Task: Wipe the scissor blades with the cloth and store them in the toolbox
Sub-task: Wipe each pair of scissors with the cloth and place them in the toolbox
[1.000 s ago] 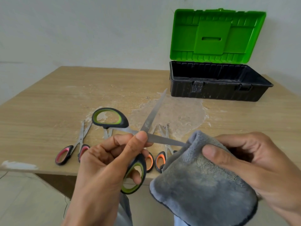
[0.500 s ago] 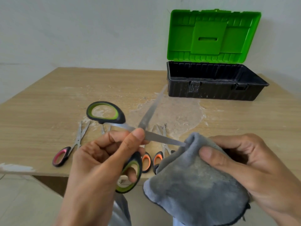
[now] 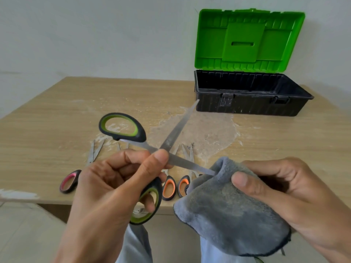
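Observation:
My left hand (image 3: 106, 188) grips the green-and-black scissors (image 3: 123, 128) near the pivot, a finger through the lower handle loop; the blades are spread wide. One blade points up toward the toolbox, the other runs right into the grey cloth (image 3: 228, 211). My right hand (image 3: 281, 190) holds the cloth, thumb on top, folded round that blade's tip. The toolbox (image 3: 247, 103) stands open at the back right, black tray, green lid upright.
On the wooden table (image 3: 57, 120) near its front edge lie pink-handled scissors (image 3: 69, 180) and orange-handled scissors (image 3: 170, 187), partly behind my hands. A pale rough patch marks the table's middle. Floor shows below the table edge.
The cloth has slid outward along the lower blade toward its tip. The scissors stay spread in my left hand.

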Motion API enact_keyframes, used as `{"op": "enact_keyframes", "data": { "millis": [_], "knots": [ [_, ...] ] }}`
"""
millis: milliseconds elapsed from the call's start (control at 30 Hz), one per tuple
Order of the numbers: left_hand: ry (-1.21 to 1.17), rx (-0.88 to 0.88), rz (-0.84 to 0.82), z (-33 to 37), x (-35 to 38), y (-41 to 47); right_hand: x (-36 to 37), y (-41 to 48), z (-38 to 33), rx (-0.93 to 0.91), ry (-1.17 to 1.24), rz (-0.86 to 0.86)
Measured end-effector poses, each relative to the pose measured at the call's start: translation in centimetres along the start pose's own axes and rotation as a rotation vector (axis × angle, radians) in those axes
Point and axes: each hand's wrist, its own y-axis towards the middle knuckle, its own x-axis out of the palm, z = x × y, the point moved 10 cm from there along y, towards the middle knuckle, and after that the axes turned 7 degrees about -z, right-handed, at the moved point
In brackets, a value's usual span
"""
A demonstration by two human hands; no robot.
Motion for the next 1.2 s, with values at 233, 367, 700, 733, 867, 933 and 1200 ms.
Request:
{"op": "enact_keyframes", "data": {
  "millis": [233,367,700,733,867,933,1200],
  "knots": [
    [0.086,0.082,-0.008,0.9,0.2,-0.1,0.7,0.3,0.0,0.013,-0.035,-0.051],
    [0.093,0.07,-0.015,0.7,0.2,-0.3,0.6,0.1,-0.3,0.012,-0.025,-0.045],
    [-0.054,-0.033,-0.045,-0.4,0.3,0.0,0.2,0.1,-0.3,0.029,0.045,-0.014],
    [-0.064,-0.025,-0.022,-0.1,-0.2,0.1,0.0,-0.1,-0.2,0.028,0.032,-0.005],
    [-0.029,0.005,0.011,0.7,-0.8,0.2,-0.7,-0.6,-0.1,0.039,-0.069,0.03],
    [-0.003,0.02,0.007,0.8,-0.6,0.1,-0.5,-0.5,-0.7,0.015,-0.129,0.018],
    [0.041,0.075,-0.039,1.2,0.4,-0.1,-0.4,0.1,-0.7,0.012,-0.207,0.007]
  ]
}}
